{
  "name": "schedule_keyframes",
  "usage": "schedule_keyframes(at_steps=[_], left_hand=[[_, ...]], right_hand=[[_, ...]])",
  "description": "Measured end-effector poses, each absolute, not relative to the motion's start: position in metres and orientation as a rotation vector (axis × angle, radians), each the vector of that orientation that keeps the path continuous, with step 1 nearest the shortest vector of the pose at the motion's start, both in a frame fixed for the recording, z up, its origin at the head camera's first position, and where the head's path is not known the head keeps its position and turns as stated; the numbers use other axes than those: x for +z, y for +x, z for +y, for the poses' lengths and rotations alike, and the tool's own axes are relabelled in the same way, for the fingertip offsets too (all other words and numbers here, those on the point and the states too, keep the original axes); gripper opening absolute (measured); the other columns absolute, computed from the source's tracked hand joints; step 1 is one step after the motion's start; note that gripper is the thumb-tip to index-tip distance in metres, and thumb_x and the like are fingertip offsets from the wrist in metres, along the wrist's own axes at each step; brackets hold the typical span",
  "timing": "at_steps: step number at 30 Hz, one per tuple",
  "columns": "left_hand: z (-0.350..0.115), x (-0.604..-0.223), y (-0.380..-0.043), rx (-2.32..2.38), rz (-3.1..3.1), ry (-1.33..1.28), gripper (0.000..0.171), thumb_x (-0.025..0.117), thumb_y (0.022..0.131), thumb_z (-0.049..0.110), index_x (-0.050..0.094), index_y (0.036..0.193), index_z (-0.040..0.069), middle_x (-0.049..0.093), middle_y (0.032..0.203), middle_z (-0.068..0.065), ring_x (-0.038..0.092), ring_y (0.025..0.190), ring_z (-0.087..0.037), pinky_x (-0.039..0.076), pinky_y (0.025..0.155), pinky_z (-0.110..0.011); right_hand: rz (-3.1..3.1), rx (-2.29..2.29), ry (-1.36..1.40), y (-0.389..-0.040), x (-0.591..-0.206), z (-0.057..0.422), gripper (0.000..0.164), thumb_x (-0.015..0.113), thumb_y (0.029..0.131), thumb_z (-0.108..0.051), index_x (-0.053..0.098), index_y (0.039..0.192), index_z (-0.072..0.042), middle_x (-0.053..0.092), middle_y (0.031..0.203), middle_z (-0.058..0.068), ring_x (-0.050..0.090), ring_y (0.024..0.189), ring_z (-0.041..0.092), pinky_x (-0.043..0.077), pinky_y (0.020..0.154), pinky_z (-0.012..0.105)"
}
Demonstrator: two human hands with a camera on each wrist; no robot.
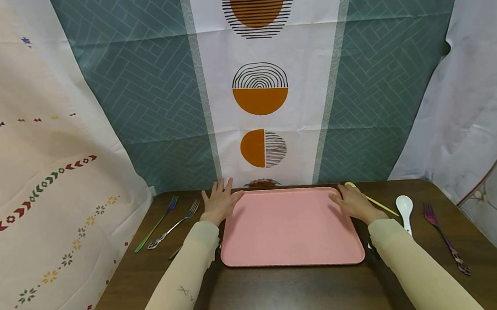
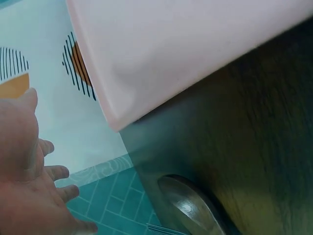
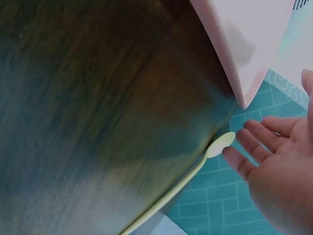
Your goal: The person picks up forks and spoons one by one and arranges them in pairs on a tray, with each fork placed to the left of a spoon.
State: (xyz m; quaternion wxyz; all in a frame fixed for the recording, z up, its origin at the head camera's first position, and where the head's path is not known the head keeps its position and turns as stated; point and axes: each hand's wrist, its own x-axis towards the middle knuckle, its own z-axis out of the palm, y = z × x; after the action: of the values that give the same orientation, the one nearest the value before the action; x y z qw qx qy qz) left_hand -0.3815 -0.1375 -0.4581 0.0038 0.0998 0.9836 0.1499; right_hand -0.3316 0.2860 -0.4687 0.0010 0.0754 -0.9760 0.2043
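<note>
A pink rectangular tray (image 1: 289, 228) lies on the dark wooden table. My left hand (image 1: 221, 203) is at its far left corner, fingers spread; the left wrist view shows the hand (image 2: 24, 171) beside the corner, holding nothing. At the far right corner is my right hand (image 1: 354, 202), its fingers extended and loosely bent. In the right wrist view this hand (image 3: 279, 152) is empty, with fingertips close to the bowl of a pale yellow spoon (image 3: 220, 145). A metal spoon (image 2: 188, 201) lies near the left hand, mostly hidden by the arm in the head view.
Left of the tray lie a green-handled fork (image 1: 156, 226) and a silver fork (image 1: 175, 225). On the right are a white spoon (image 1: 404, 206), partly behind the sleeve, and a purple fork (image 1: 440, 230). Patterned cloth (image 1: 152, 84) hangs behind the table (image 1: 289, 296).
</note>
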Motion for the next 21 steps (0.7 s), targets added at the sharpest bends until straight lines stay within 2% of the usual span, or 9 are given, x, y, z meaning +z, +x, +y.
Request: schedule_keyframes(at_steps=[10, 13, 16, 18, 19, 21], left_hand=[[-0.144, -0.464, -0.376, 0.503, 3.093, 0.276, 0.076, 0.038, 0.108, 0.058, 0.017, 0.168, 0.015, 0.011, 0.173, -0.017, 0.011, 0.157, -0.045, 0.004, 0.118, -0.076], [-0.146, -0.463, -0.373, 0.520, 3.100, 0.271, 0.074, 0.039, 0.109, 0.055, 0.020, 0.168, 0.014, 0.014, 0.172, -0.020, 0.013, 0.156, -0.046, 0.005, 0.118, -0.076], [-0.149, -0.463, -0.371, 0.532, 3.103, 0.265, 0.073, 0.039, 0.109, 0.055, 0.021, 0.167, 0.013, 0.015, 0.171, -0.022, 0.013, 0.156, -0.047, 0.006, 0.118, -0.076], [-0.152, -0.464, -0.371, 0.539, 3.099, 0.260, 0.074, 0.037, 0.109, 0.056, 0.020, 0.168, 0.014, 0.015, 0.171, -0.021, 0.013, 0.156, -0.046, 0.005, 0.118, -0.076], [-0.153, -0.465, -0.371, 0.537, 3.094, 0.255, 0.074, 0.036, 0.109, 0.057, 0.019, 0.168, 0.015, 0.014, 0.171, -0.021, 0.012, 0.157, -0.046, 0.005, 0.118, -0.076], [-0.155, -0.465, -0.370, 0.553, 3.088, 0.252, 0.075, 0.037, 0.109, 0.058, 0.019, 0.168, 0.015, 0.014, 0.171, -0.021, 0.011, 0.157, -0.046, 0.004, 0.118, -0.076]], right_hand=[[-3.103, 0.791, 0.216, -0.333, -0.470, 0.288, 0.068, 0.043, 0.111, -0.031, 0.034, 0.144, 0.027, 0.035, 0.147, 0.048, 0.031, 0.140, 0.062, 0.030, 0.114, 0.070], [-3.093, 0.819, 0.241, -0.332, -0.472, 0.291, 0.061, 0.042, 0.111, -0.027, 0.042, 0.139, 0.027, 0.045, 0.137, 0.047, 0.042, 0.132, 0.060, 0.038, 0.109, 0.068], [-3.054, 0.834, 0.285, -0.332, -0.473, 0.292, 0.050, 0.044, 0.111, -0.022, 0.053, 0.127, 0.024, 0.060, 0.118, 0.040, 0.058, 0.113, 0.053, 0.048, 0.097, 0.062], [-3.036, 0.867, 0.298, -0.333, -0.473, 0.292, 0.046, 0.044, 0.110, -0.019, 0.057, 0.122, 0.023, 0.064, 0.110, 0.036, 0.063, 0.102, 0.048, 0.051, 0.091, 0.060], [-3.035, 0.877, 0.303, -0.333, -0.473, 0.293, 0.045, 0.044, 0.110, -0.018, 0.057, 0.122, 0.023, 0.064, 0.110, 0.036, 0.064, 0.101, 0.048, 0.052, 0.090, 0.059], [-3.047, 0.899, 0.292, -0.333, -0.473, 0.294, 0.047, 0.043, 0.111, -0.018, 0.053, 0.129, 0.024, 0.061, 0.121, 0.040, 0.062, 0.110, 0.051, 0.050, 0.095, 0.061]])
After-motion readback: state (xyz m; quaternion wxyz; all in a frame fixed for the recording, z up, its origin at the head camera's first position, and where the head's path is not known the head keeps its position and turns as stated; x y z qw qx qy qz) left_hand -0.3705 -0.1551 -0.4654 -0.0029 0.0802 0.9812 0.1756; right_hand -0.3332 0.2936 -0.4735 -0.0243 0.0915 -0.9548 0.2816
